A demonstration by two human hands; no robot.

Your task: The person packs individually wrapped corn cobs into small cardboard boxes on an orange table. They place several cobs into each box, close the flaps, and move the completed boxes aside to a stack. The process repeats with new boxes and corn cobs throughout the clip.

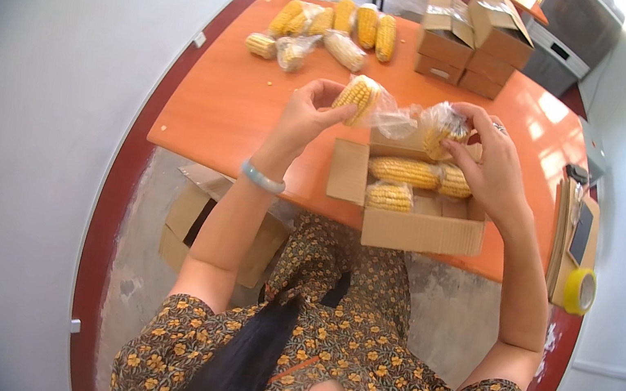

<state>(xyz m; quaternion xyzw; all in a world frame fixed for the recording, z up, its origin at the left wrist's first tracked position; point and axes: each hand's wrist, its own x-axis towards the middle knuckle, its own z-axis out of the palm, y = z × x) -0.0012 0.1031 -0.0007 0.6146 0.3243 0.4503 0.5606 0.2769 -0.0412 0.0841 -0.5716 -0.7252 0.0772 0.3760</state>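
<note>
Between its thumb and fingers, my left hand (316,112) grips a short corn cob (357,100) in clear plastic wrap, held above the table. My right hand (488,156) pinches a second wrapped corn cob (439,136) over the far side of an open cardboard box (421,233). Loose clear plastic (394,120) spreads between the two held cobs. Inside the box lie a long corn cob (404,171), a shorter cob (454,181) partly behind my right fingers, and another short cob (389,196) at the near left. The box's left flap (348,170) is folded outward.
Several corn cobs (366,25), some wrapped, lie at the back left of the orange table (227,113). Closed cardboard boxes (446,47) stand at the back right. At the right edge are flat cardboard (560,237), a phone (579,239) and a yellow tape roll (579,291).
</note>
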